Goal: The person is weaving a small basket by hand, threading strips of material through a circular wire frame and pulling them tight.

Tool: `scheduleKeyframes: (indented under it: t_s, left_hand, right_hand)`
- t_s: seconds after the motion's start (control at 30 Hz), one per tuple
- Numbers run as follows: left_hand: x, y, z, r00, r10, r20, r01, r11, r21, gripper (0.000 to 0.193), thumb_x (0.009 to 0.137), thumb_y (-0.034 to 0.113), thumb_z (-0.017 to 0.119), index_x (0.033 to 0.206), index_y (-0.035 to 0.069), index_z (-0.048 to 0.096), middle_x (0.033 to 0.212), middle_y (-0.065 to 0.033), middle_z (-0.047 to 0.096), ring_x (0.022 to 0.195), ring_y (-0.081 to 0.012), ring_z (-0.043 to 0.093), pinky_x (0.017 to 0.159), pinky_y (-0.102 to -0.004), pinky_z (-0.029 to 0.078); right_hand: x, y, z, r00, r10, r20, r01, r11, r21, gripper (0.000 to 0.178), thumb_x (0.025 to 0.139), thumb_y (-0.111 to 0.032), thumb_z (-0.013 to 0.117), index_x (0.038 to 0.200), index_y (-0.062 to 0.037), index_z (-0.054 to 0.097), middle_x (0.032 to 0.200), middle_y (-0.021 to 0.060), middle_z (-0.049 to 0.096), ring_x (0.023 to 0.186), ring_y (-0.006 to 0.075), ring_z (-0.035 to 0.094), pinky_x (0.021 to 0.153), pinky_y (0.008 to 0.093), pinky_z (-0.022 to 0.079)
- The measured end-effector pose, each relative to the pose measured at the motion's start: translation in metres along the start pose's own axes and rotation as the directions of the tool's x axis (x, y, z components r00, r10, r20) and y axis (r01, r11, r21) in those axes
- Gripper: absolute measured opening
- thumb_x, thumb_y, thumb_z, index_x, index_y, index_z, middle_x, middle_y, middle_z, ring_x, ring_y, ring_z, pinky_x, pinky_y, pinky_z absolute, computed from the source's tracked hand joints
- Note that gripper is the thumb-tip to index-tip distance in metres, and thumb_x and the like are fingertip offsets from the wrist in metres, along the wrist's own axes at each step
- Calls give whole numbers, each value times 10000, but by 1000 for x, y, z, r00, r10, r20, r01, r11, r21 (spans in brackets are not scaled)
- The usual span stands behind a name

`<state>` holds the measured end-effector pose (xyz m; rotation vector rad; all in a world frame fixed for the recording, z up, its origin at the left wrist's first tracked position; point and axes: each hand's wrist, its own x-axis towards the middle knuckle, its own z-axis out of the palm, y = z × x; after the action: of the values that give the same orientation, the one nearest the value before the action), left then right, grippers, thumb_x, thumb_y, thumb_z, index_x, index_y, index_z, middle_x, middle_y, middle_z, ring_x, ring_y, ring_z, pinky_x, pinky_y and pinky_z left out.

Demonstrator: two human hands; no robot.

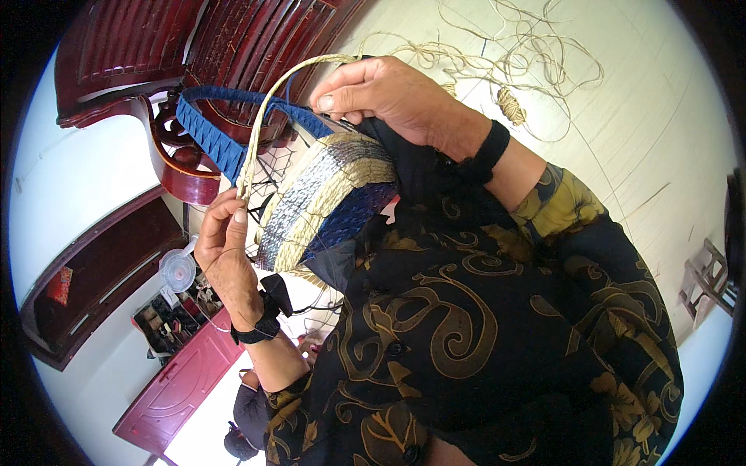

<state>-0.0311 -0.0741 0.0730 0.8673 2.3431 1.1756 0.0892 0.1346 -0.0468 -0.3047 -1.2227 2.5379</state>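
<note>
Between my two arms lies a woven bag (326,186) banded in straw, grey-silver and dark blue, tilted against my dark clothing. A braided blue handle (214,132) loops out on its far side. My left hand (225,241) is closed, thumb and fingers pinching a pale straw cord (260,116) near the handle's lower end. From there the cord arcs up and passes behind my right hand (381,97). That hand is also closed in a pinch just above the bag's rim; what its fingertips hold is too small to make out.
Loose straw cord (536,54) lies tangled on the pale floor, beside a small wound bundle (510,106). Dark red carved wooden furniture (241,46) stands beyond the bag. At lower left are a fan (177,269) and a pink-red door (183,380); a wooden stool (707,279) is far right.
</note>
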Motion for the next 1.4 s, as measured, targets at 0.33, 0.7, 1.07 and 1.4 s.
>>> scheduleKeyframes:
  t_s: [0.33,0.7,1.07,1.4]
  left_hand:
    - [-7,6,10,997,-22,-80,19,999,-39,96,834,6,582,908,0,642,1016,-107,623,950,-165,565,899,-289,404]
    - [7,36,24,927,345,148,-371,783,499,142,805,78,616,943,55,644,1114,-94,594,1118,-265,497,969,-382,352]
    - [-4,45,45,869,218,443,-429,779,458,292,823,107,590,1107,43,582,1191,-149,557,1132,-289,503,952,-369,381]
    - [10,71,78,958,-31,285,-85,918,387,101,797,83,642,798,-10,603,561,-50,557,504,-123,506,506,-257,393]
  right_hand:
    - [-34,-18,7,982,-178,57,117,825,553,230,889,-103,542,1083,-2,469,863,64,587,779,141,589,792,293,479]
    - [-7,-18,-13,990,-141,-12,122,809,575,125,968,-162,392,967,-95,498,607,-56,370,538,49,335,627,230,359]
    - [-28,-31,10,984,-175,18,148,880,451,106,907,-159,505,921,-56,521,540,-77,319,448,29,284,432,189,257]
    - [-41,-44,36,960,-279,-15,278,948,157,139,912,-138,475,925,-17,541,612,-53,426,539,27,378,502,197,337]
